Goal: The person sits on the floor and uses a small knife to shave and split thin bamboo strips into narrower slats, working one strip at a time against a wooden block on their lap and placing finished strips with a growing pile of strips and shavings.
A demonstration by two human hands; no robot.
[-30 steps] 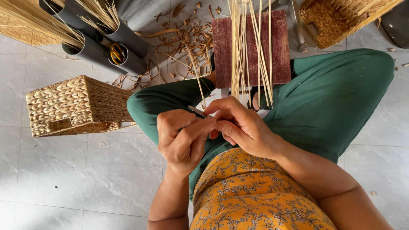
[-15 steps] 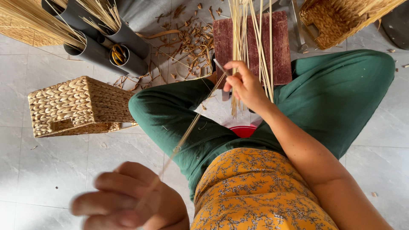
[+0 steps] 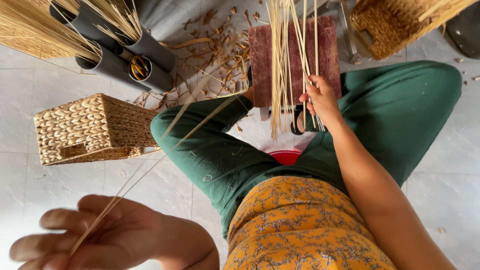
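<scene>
I sit on the floor in green trousers and an orange patterned top. My left hand (image 3: pixel 107 237) is close to the camera at the lower left, blurred, pinching a thin pale straw strand (image 3: pixel 165 142) that stretches up toward my knees. My right hand (image 3: pixel 320 97) reaches forward and grips a few strands of the bundle of long straw stalks (image 3: pixel 285 65) lying over a dark red wooden board (image 3: pixel 330 55). A red object (image 3: pixel 286 156) shows between my legs, mostly hidden.
A woven rectangular basket (image 3: pixel 92 130) stands on the grey tile floor at the left. Grey tubes (image 3: pixel 127 62) holding straw and yellow-handled scissors lie behind it. Dry plant scraps (image 3: pixel 220 50) litter the floor. Another woven basket (image 3: pixel 395 25) sits at the top right.
My hands were together at my lap one second ago. My left hand has since pulled a strand back toward the camera, and my right hand has moved forward onto the stalk bundle.
</scene>
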